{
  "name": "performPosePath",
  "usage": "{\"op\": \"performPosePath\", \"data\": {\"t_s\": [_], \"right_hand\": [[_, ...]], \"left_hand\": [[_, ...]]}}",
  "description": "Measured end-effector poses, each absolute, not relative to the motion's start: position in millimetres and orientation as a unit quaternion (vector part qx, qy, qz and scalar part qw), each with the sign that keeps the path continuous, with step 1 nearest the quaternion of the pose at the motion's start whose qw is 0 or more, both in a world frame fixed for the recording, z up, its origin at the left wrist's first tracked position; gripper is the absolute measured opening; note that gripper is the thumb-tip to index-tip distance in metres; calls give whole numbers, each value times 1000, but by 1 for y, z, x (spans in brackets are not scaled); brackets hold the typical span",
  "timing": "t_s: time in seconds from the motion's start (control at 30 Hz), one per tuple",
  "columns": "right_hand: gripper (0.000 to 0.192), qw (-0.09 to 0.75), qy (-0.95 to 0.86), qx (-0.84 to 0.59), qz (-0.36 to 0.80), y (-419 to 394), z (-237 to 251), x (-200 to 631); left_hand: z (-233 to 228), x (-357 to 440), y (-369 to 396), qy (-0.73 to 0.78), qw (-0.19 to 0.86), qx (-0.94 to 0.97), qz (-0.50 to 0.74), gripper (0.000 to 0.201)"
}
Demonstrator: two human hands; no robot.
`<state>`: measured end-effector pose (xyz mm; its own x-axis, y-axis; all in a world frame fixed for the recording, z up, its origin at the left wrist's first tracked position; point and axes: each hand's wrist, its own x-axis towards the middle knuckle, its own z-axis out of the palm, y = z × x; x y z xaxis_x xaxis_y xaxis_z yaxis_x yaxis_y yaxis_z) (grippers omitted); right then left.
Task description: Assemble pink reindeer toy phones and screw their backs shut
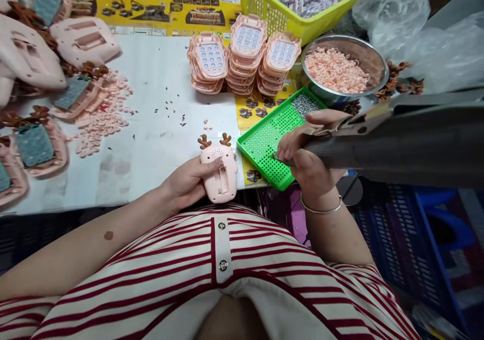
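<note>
My left hand [192, 181] grips a pink toy phone [229, 178] with brown antlers at the table's front edge. Its back faces up, showing an uncovered battery slot and screw holes, and my thumb lies across it. In my right hand [310, 163] is a dark power screwdriver [378, 146], fingers wrapped round its front end. The driver's tip is over a green perforated tray [260, 151], apart from the phone. Small silver screws [304, 105] lie heaped at the tray's far end.
Stacks of pink keypad shells [247, 40] stand at the back, beside a metal bowl [346, 40] of small pink parts and a yellow basket [295, 27]. At left lie several pink housings [85, 40] with circuit boards and a pile of pink bits [102, 118].
</note>
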<state>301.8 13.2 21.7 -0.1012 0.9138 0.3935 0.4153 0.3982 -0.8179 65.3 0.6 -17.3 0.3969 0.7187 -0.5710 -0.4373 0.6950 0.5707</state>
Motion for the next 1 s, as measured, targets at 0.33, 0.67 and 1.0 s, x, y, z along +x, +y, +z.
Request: {"op": "performPosePath", "data": {"t_s": [0.33, 0.67, 1.0], "right_hand": [[63, 583, -625, -429, 292, 26, 9, 294], [57, 579, -635, -426, 285, 27, 5, 295], [57, 552, -644, -463, 257, 19, 9, 296]], "left_hand": [[-16, 64, 3, 414, 834, 148, 333, 41], [-18, 63, 3, 414, 836, 139, 333, 35], [-14, 62, 4, 416, 837, 144, 326, 40]]}}
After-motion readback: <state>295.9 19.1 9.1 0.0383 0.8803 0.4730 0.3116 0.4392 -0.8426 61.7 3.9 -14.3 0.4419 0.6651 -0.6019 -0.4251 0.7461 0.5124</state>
